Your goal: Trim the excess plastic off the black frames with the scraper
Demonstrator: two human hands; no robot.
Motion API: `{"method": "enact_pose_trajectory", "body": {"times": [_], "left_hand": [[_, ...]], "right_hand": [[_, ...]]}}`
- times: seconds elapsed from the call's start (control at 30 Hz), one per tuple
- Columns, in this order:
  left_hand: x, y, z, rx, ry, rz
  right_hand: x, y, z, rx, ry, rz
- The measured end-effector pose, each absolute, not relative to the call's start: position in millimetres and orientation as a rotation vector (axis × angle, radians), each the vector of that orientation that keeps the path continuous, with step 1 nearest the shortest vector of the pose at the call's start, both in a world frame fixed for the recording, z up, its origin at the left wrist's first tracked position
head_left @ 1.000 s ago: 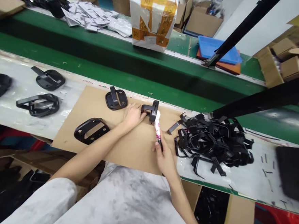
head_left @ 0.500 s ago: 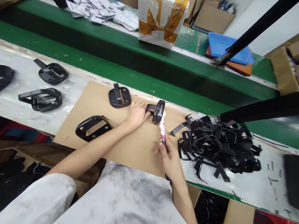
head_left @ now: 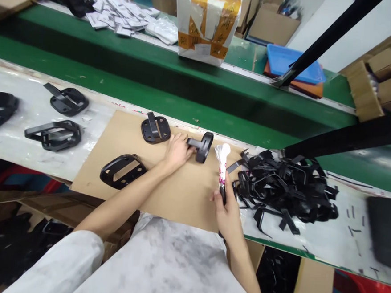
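My left hand (head_left: 178, 150) is closed around the strap end of a black plastic plate with a strap (head_left: 205, 147), which stands on its edge on the cardboard sheet (head_left: 175, 198). In my right hand (head_left: 226, 206) is a hammer (head_left: 222, 166) with a pale, wrapped head and a pink-patterned white wrap below it. Its head points up, just right of the plate and apart from it. Behind my left hand lies another strapped black plate (head_left: 155, 128). A larger oval black plate (head_left: 122, 172) rests near my left forearm.
A heap of black bent strips (head_left: 286, 188) lies to the right of the cardboard. More black plates (head_left: 68, 101) sit on the white surface at left. A green ledge (head_left: 135, 88) runs behind, with a taped box (head_left: 206, 24) and a blue tray (head_left: 295, 64) beyond.
The hammer has moved away from the plate to the right, its head now clear of it. The plate in my left hand has turned slightly and shifted a little left.
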State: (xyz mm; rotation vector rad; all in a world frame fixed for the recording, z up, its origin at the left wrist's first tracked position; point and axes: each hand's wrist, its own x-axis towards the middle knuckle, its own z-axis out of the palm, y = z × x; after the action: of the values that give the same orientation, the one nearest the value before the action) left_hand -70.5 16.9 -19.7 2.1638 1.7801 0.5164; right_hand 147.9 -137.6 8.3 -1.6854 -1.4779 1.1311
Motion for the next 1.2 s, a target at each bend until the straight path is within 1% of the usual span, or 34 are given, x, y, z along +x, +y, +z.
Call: {"method": "enact_pose_trajectory", "body": {"times": [0.1,0.17,0.23,0.5,0.67,0.87,0.93,1.1,1.17,1.2], "left_hand": [[-72.3,12.7,-8.1,2.168,1.624,0.871],[-72.1,7.1,1.8,2.176,1.440,1.121],[-70.5,-0.3,12.2,2.155,1.282,1.292],[-66.8,-30.2,51.0,2.058,1.114,1.598],[-72.6,-35.8,64.0,2.038,1.060,1.734],[-79.9,-34.3,71.9,1.972,1.172,1.634],[-87.6,-32.7,76.4,2.005,1.207,1.468],[-138.3,-28.7,93.2,1.907,1.499,0.804],[-175.2,-27.9,100.9,1.784,1.549,0.730],[-196.8,-28.0,105.0,1.707,1.562,0.756]], "right_hand": [[148.2,-143.1,-0.9,-1.770,-1.579,1.053],[147.0,-143.0,-6.4,-1.761,-1.663,0.988],[145.5,-140.4,-9.3,-1.735,-1.703,0.954],[148.4,-130.6,-9.2,-1.641,-1.763,0.966],[151.6,-132.2,-12.2,-1.648,-1.797,0.984],[153.7,-128.1,-11.7,-1.642,-1.777,1.010],[154.2,-127.1,-11.6,-1.637,-1.778,1.016],[159.0,-127.8,-19.5,-1.683,-1.783,0.972],[162.5,-127.3,-26.0,-1.709,-1.788,0.980],[164.2,-126.8,-29.4,-1.727,-1.782,0.976]]}}
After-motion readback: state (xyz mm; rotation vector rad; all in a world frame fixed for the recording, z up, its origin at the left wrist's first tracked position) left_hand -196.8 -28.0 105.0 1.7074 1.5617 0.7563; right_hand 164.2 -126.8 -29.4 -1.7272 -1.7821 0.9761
